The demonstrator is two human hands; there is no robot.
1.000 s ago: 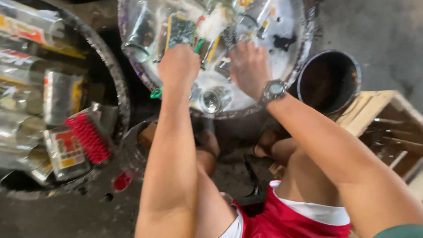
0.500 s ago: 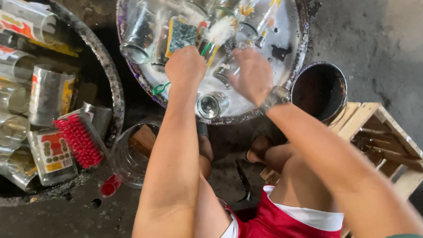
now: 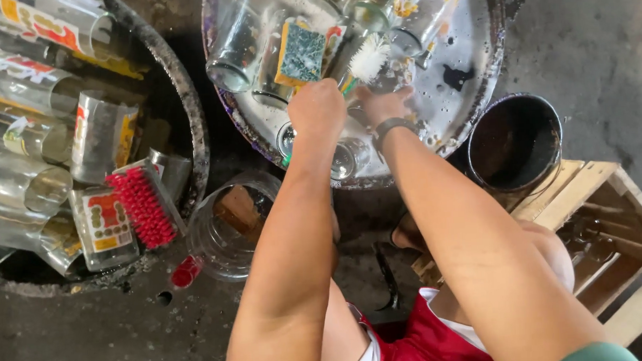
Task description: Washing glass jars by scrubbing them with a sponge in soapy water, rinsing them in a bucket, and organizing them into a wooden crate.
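Over a wet round basin (image 3: 474,90) of glass bottles: left hand (image 3: 318,109) fisted around white bottle brush (image 3: 369,58), right hand (image 3: 384,103) gripping a bottle, hidden; slippery glass might crack

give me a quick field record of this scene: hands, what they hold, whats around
left hand: closed on a bottle brush with a white bristle head
right hand: in the wash basin, on a glass bottle; grip unclear
basin contents: glass bottles, a yellow-green sponge
left side: dark tub of labelled bottles, red scrub brush
floor: clear jar, black bucket
right: wooden crate
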